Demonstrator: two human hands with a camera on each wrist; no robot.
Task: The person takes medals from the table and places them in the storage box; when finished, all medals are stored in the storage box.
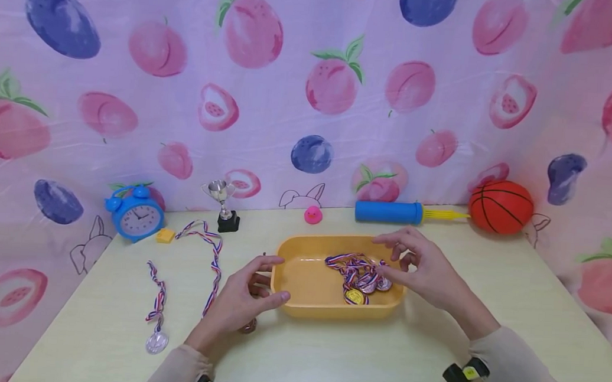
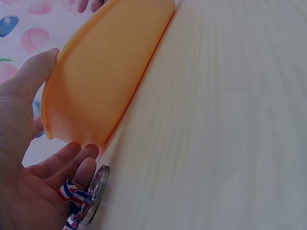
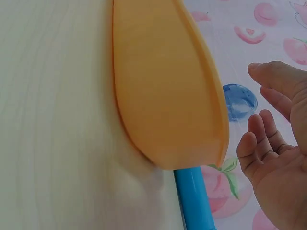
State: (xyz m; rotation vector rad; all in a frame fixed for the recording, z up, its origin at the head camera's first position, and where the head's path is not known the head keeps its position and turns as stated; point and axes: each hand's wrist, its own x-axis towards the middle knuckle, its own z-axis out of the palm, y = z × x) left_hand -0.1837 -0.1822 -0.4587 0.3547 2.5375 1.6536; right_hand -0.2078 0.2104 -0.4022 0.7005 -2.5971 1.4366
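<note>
A yellow-orange plastic tub (image 1: 319,311) stands on the table, with several medals (image 1: 358,280) on striped ribbons heaped in its right half. My left hand (image 1: 239,302) holds the tub's left end, thumb on the rim and fingers against the end wall (image 2: 72,134). Beside that hand lies a bronze-coloured medal (image 1: 248,326); its ribbon (image 2: 72,192) passes by the fingers and shows partly. My right hand (image 1: 422,270) hovers at the tub's right end, fingers loosely bent. In the right wrist view a gap separates this hand (image 3: 276,143) from the tub wall.
On the left lie a silver medal (image 1: 157,342) and a striped ribbon (image 1: 216,267). Along the back stand a blue alarm clock (image 1: 138,216), yellow block (image 1: 165,236), small trophy (image 1: 225,206), pink rubber duck (image 1: 313,215), blue hand pump (image 1: 390,212) and orange basketball (image 1: 501,207).
</note>
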